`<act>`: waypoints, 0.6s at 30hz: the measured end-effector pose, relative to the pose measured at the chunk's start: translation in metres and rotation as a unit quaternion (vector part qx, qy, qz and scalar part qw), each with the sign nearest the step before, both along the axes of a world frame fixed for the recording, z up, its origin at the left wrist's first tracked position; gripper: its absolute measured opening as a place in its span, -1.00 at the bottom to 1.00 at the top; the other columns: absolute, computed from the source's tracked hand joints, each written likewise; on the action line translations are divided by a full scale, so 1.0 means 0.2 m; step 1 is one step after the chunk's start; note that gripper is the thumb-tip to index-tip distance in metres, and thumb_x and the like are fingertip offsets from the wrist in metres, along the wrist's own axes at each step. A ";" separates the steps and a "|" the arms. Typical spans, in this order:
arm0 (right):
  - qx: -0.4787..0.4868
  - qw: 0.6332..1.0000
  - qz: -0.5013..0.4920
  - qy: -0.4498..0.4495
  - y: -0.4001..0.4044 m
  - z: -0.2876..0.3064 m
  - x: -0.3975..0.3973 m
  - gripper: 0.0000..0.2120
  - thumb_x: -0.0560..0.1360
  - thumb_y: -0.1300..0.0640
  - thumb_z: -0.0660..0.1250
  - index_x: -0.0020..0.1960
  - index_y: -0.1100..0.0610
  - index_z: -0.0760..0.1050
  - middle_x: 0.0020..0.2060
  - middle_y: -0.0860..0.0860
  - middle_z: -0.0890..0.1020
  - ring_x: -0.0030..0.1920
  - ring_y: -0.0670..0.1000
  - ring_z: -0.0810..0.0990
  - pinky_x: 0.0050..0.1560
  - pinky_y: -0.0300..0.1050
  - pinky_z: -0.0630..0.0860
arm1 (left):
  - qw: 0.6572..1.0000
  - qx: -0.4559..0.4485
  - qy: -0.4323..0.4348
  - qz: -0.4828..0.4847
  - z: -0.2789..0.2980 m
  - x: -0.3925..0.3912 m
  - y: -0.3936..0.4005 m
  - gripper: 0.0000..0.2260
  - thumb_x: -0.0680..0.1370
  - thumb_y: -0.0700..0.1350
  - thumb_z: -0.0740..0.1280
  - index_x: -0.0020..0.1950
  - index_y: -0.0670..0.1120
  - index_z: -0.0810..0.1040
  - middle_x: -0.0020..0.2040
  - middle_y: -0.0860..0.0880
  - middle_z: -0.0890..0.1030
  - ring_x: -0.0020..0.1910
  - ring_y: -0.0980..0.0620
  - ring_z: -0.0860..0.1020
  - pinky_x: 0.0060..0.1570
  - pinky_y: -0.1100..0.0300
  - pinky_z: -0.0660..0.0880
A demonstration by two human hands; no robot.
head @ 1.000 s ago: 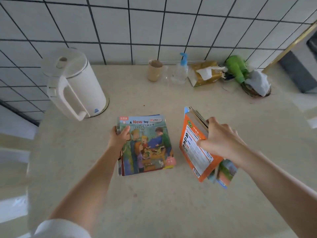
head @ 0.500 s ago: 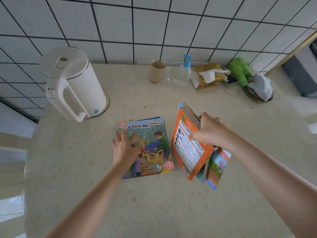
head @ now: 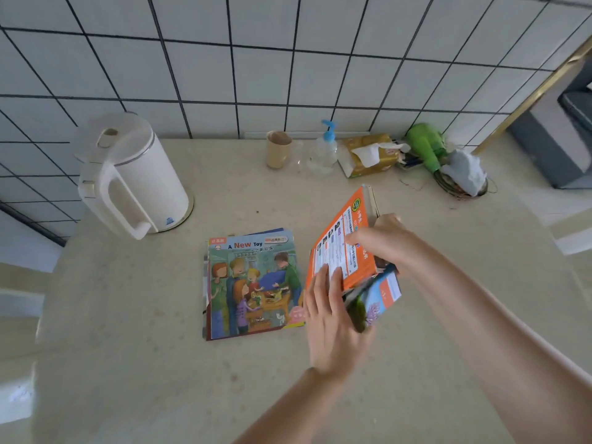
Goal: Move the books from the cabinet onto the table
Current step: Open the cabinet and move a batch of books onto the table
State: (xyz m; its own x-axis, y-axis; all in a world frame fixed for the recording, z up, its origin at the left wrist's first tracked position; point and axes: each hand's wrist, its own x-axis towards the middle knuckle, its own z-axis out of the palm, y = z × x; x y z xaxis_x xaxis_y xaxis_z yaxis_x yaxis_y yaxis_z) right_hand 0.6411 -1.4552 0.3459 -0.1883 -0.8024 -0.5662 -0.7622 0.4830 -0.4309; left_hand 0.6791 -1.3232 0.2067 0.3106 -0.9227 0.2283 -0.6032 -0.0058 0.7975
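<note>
A small stack of picture books (head: 253, 283), topped by "A New Toy", lies flat on the beige table (head: 128, 315). To its right my right hand (head: 381, 241) grips a bundle of books with an orange cover (head: 339, 251), held tilted above the table; a thinner blue book (head: 374, 299) hangs from the bundle's lower end. My left hand (head: 330, 322) has straight fingers laid against the orange cover's lower edge, blurred by motion.
A white electric kettle (head: 134, 177) stands at the back left. Along the tiled wall sit a beige cup (head: 278, 149), a pump bottle (head: 325, 149), a tissue pack (head: 368, 155), a green object (head: 426, 145) and a crumpled cloth (head: 464, 171).
My left hand left the flat stack and moved right onto the orange cover. The right hand has tilted the bundle and carried it a little further back.
</note>
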 end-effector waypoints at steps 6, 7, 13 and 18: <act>-0.053 0.995 -0.060 -0.066 0.06 0.06 -0.08 -0.46 0.30 0.05 0.45 0.04 0.13 0.14 0.02 0.15 0.53 0.01 0.22 0.58 0.04 0.18 0.56 | 0.996 -0.082 -0.025 0.025 0.02 -0.01 -0.08 -0.45 0.58 0.15 0.22 0.47 -0.08 0.19 0.42 -0.15 0.42 0.26 -0.19 0.49 0.16 -0.09 0.48; -0.051 0.991 -0.077 -0.099 0.07 0.08 -0.10 -0.47 0.32 0.07 0.45 0.05 0.13 0.15 0.00 0.15 0.54 -0.02 0.19 0.59 0.01 0.14 0.57 | 0.996 -0.084 -0.015 0.031 0.03 -0.03 -0.09 -0.46 0.59 0.15 0.19 0.49 -0.05 0.16 0.44 -0.14 0.40 0.33 -0.18 0.44 0.21 -0.13 0.45; -0.081 0.987 -0.090 -0.102 0.14 -0.01 -0.16 -0.49 0.27 0.07 0.43 -0.02 0.10 0.12 -0.12 0.11 0.50 0.01 0.25 0.57 0.06 0.20 0.56 | 0.992 -0.105 0.054 0.041 -0.05 -0.08 -0.06 -0.39 0.48 -0.15 0.40 0.47 0.03 0.21 0.40 -0.13 0.43 0.39 -0.09 0.41 0.24 -0.10 0.46; -0.061 0.984 -0.129 -0.108 0.22 -0.17 -0.26 -0.49 0.28 0.02 0.40 -0.03 0.11 0.10 -0.08 0.14 0.52 0.00 0.24 0.60 -0.05 0.22 0.61 | 0.995 -0.040 0.085 -0.014 -0.17 -0.11 0.02 -0.26 0.37 -0.28 0.44 0.43 0.14 0.24 0.30 -0.10 0.54 0.25 -0.03 0.53 0.14 0.03 0.51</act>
State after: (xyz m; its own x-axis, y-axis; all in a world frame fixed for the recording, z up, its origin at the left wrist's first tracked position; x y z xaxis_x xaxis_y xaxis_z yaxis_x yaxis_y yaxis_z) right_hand 0.5896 -1.4119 0.3120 -0.2797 -0.8086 -0.5176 -0.5054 0.5824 -0.6367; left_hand 0.6576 -1.3192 0.1730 0.3262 -0.9126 0.2466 -0.4580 0.0757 0.8857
